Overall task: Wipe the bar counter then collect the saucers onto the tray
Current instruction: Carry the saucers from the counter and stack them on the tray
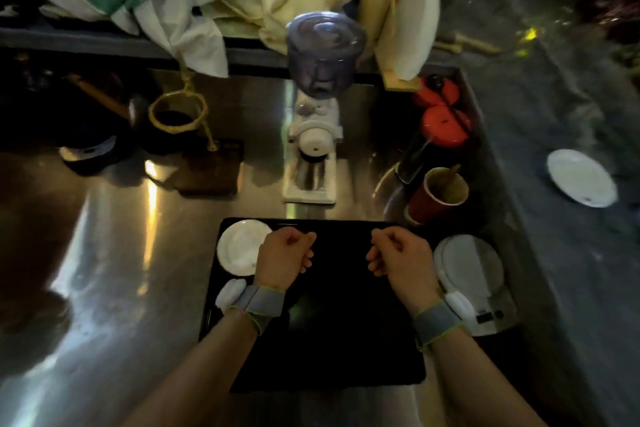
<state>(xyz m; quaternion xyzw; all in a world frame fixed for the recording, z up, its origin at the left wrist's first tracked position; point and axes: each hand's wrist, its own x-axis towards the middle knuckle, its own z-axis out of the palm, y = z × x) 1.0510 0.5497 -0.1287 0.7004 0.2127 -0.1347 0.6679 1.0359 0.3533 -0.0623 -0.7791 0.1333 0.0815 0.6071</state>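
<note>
Steel counter (114,253) carries my black tray (329,340), one saucer (242,246) at its ten o'clock, another (581,177) stranded at two; left hand (284,260) and right hand (398,260) hover curled, gripping nothing, and I judge reaching risks toppling the red cup (440,194).

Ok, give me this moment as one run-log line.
left hand: loosely closed, empty, over tray | right hand: same | saucer: on tray | second saucer: right counter, uncollected

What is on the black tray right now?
One white saucer lies in the far left corner of the black tray. Both loosely closed hands, left hand and right hand, hover above, hiding some surface beneath.
</note>
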